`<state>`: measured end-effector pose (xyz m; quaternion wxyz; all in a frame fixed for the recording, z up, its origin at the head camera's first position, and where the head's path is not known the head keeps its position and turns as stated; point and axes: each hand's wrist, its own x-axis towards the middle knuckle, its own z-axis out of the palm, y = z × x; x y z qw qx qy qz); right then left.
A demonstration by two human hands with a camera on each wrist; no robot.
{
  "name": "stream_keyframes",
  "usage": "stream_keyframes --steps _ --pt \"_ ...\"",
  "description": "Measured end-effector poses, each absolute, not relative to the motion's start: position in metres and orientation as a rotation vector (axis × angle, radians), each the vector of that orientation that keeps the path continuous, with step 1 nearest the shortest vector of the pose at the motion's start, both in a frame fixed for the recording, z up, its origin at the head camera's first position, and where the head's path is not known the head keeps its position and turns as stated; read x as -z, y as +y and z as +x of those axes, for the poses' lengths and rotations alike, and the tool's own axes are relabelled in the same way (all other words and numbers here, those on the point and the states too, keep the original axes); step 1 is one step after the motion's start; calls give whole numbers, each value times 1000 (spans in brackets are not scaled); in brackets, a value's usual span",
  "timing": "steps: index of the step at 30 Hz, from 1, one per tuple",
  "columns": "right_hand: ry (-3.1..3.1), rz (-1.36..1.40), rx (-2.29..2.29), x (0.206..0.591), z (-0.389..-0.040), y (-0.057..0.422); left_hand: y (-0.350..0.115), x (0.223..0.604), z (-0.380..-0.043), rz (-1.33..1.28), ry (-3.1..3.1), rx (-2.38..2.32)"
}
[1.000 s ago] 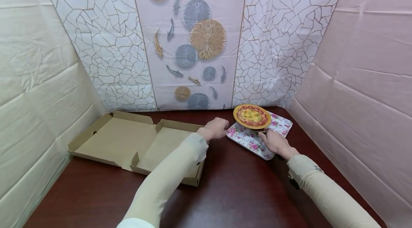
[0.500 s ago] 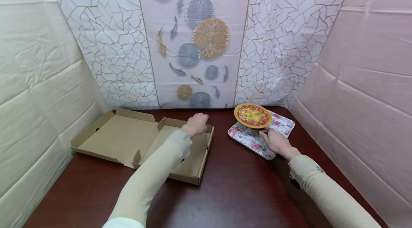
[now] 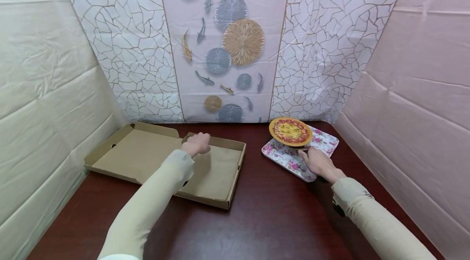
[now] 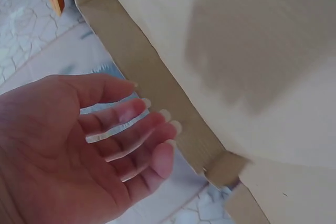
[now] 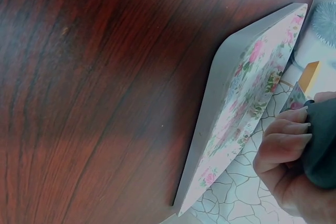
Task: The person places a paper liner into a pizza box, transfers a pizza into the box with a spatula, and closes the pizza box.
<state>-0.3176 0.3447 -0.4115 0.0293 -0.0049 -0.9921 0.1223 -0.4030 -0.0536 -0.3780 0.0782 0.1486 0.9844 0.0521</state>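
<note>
My right hand [image 3: 318, 163] grips the dark handle [image 5: 321, 142] of a pizza server, fingers curled round it. Its shiny metal blade [image 5: 295, 99] reaches under the pizza [image 3: 291, 131], a round one with an orange rim, red sauce and yellow-green topping. The pizza sits raised and tilted over the flowered tray [image 3: 293, 166], its orange edge [image 5: 310, 76] showing past the blade. My left hand [image 3: 198, 144] hovers over the cardboard pizza box [image 3: 224, 170]. In the left wrist view that hand [image 4: 105, 140] has loosely bent fingers and holds nothing, its shadow falling on the box floor.
The box's lid [image 3: 136, 152] lies folded back to the left, flat on the dark red wooden table [image 3: 268, 219]. Patterned cloth [image 3: 227, 47] hangs behind the table, with pale cloth walls [image 3: 415, 101] on both sides.
My left hand has moved left from beside the tray to above the pizza box. My right hand, the server and the pizza stay almost where they were, as the head view shifts slightly.
</note>
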Motion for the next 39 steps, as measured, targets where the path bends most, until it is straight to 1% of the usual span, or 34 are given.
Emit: stream_keyframes --steps 11,23,29,39 --pt "-3048 5 -380 409 -316 345 -89 384 -400 400 2956 -26" --pt "-3053 -23 -405 410 -313 348 -121 383 -394 336 2881 -70" --pt "-3059 -21 -423 408 -311 348 -132 386 -391 287 2844 -120" --pt "-3039 43 -411 405 -312 345 -138 385 -380 312 2828 -130"
